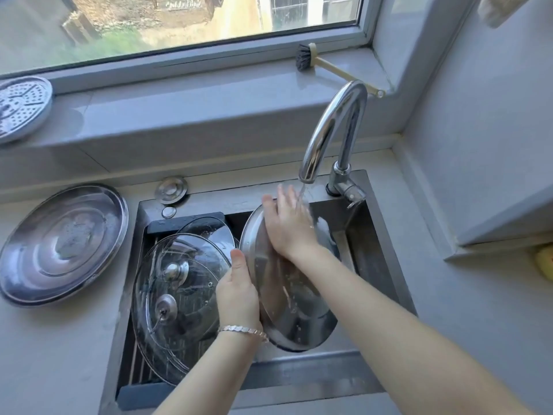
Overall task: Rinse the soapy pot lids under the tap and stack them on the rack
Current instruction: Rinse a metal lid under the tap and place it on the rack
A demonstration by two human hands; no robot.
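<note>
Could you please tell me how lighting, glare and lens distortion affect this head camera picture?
Head view: daylight from the window; bright glare on the curved chrome tap and round steel lid on the counter; wide-angle bending at the edges; right hand slightly motion-blurred.

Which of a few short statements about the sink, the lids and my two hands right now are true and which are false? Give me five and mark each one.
1. Water is running from the tap. True.
2. The left hand holds the steel lid by its edge. True.
3. The right hand rests on the windowsill. False: it lies flat on the steel lid, under the stream.
4. Glass lids are already on the rack in the left part of the sink. True.
5. The dish brush lies in the sink. False: it lies on the windowsill, behind the tap.
</note>
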